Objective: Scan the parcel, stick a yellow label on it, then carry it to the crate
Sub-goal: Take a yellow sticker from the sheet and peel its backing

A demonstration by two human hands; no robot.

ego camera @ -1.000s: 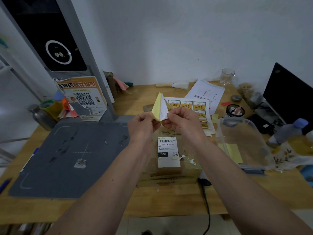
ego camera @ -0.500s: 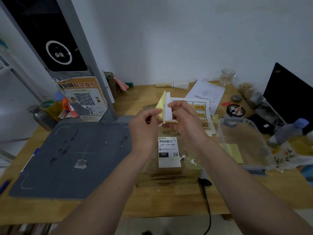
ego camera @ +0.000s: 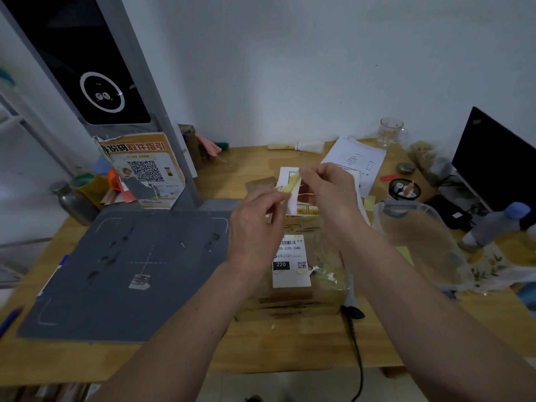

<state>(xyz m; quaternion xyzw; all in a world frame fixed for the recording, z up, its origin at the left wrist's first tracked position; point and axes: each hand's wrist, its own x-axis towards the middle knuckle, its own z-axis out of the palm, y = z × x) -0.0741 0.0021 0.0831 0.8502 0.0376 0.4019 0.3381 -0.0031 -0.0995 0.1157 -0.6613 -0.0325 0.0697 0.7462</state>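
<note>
A yellow label (ego camera: 290, 187) is pinched between the fingertips of the left hand (ego camera: 255, 227) and the right hand (ego camera: 327, 195), raised above the far end of the parcel (ego camera: 293, 274). A white backing sheet (ego camera: 291, 195) is also gripped by the right hand; the exact finger contact is blurred. The parcel, a brown cardboard box wrapped in clear tape, lies on the wooden table (ego camera: 275, 343), near its middle and just right of the grey scanning mat (ego camera: 124, 268). Part of the box is hidden by both forearms.

On the parcel's white shipping sticker (ego camera: 291, 262) a barcode, "220-220-040", a black field reading "220" and a small QR code can be read. At the far left an orange poster (ego camera: 145, 169) with a large QR code and Chinese characters is leaned against a grey scanner post (ego camera: 150, 105). To the right of the parcel a clear plastic tub (ego camera: 417, 242) is seen, with a plastic bottle (ego camera: 493, 224) and a dark monitor (ego camera: 499, 158) beyond it. Printed papers (ego camera: 356, 158) and a glass mug (ego camera: 390, 132) lie at the far side. A black cable (ego camera: 358, 358) runs off the near edge.
</note>
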